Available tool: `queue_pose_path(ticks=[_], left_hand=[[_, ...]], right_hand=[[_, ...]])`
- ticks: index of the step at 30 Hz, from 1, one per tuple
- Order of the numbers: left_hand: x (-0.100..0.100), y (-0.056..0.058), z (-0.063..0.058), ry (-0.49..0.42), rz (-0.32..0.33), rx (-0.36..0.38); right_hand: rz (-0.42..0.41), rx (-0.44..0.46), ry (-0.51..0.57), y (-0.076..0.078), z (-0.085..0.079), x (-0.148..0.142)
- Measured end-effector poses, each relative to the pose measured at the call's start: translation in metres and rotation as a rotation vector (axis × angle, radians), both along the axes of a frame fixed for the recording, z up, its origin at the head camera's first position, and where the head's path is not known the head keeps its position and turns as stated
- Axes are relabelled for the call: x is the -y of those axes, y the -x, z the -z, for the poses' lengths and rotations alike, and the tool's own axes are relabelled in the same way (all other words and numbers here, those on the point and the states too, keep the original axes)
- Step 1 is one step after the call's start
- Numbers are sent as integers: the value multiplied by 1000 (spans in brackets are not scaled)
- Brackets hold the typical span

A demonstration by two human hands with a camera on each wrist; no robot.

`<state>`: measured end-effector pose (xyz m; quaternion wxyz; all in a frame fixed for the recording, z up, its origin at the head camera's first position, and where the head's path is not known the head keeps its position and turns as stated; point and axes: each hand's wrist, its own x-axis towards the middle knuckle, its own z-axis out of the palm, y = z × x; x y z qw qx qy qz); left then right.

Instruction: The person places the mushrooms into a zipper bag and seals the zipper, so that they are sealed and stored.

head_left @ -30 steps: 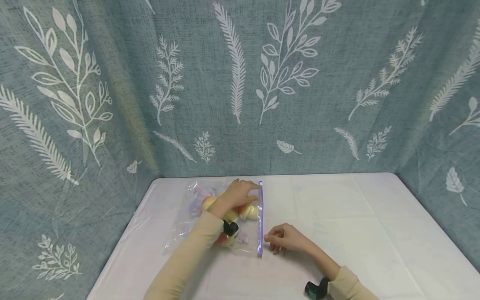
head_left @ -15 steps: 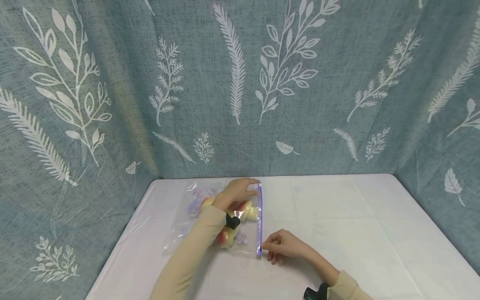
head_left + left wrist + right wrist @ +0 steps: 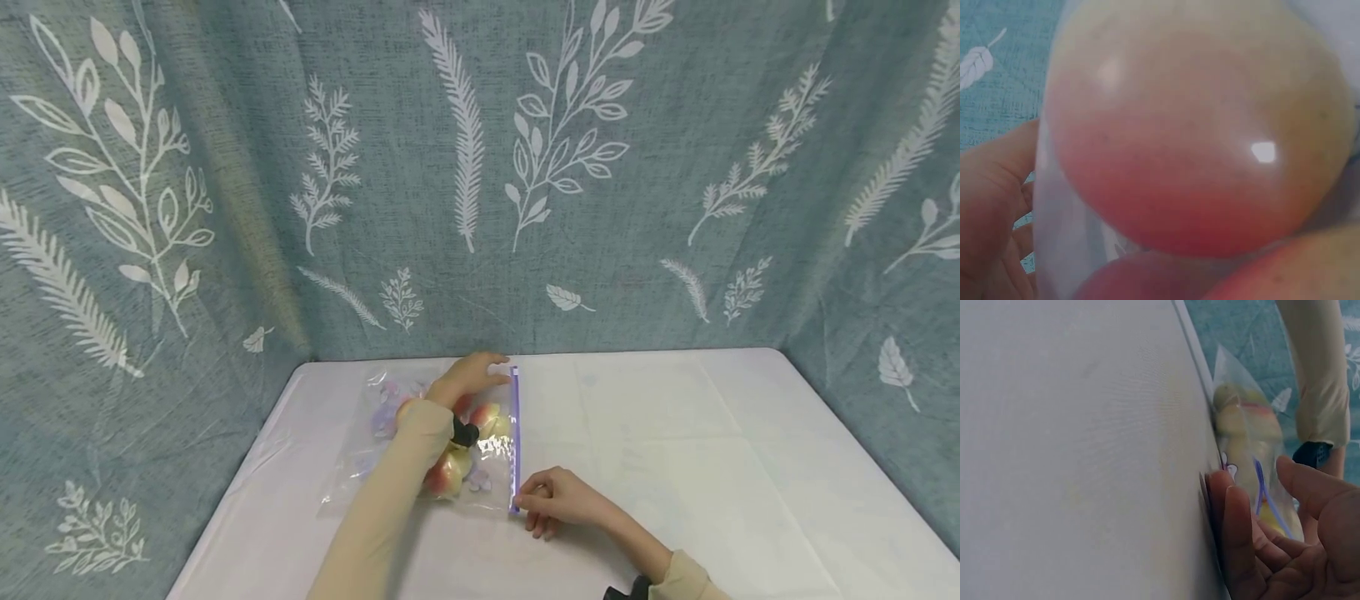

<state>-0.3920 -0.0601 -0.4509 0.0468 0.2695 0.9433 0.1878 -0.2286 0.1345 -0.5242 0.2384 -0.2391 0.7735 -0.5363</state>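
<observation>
A clear zip bag [image 3: 348, 479] printed with purple-pink patterns lies flat on the table, its purple zip strip [image 3: 514, 442] on the right. Inside are several round red-and-yellow fruits [image 3: 446, 477]. My left hand [image 3: 468, 377] reaches over the bag to its far right corner, fingers extended toward the top of the strip. In the left wrist view a large fruit [image 3: 1197, 137] fills most of the picture. My right hand [image 3: 558, 502] is at the strip's near end, fingertips right at that corner. The right wrist view shows its thumb apart from its bent fingers, with the purple strip [image 3: 1263, 481] beyond.
A white cloth covers the table [image 3: 660, 442], whose far edge meets a blue-green curtain [image 3: 480, 167] with white leaf prints. The curtain also hangs at the left and right sides. Each wrist wears a black camera [image 3: 465, 432].
My right hand has moved slightly nearer and left, to the near corner of the zip strip. My left hand has shifted a little toward the far edge, uncovering more of the fruits.
</observation>
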Motion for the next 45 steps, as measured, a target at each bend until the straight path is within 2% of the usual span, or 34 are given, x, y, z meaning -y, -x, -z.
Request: queue_pose_path(ticks=[5, 9, 14, 19, 22, 31, 37, 45], left_hand=[[-2, 5, 0, 7, 6, 14], [-4, 9, 2, -3, -12, 52], [-3, 12, 3, -46, -39, 103], [-2, 15, 6, -104, -37, 127], [-2, 17, 8, -128, -23, 121], [-1, 19, 11, -195, -37, 133], [-1, 19, 11, -300, -21, 96], [0, 22, 13, -387, -10, 102]], right_hand=[[17, 10, 34, 0, 4, 3], [39, 12, 60, -1, 7, 6], [73, 38, 111, -2, 8, 7], [114, 50, 161, -4, 8, 8], [132, 55, 184, -4, 9, 9], [181, 93, 249, -6, 17, 13], [199, 87, 262, -7, 19, 16], [213, 88, 268, -11, 17, 19]])
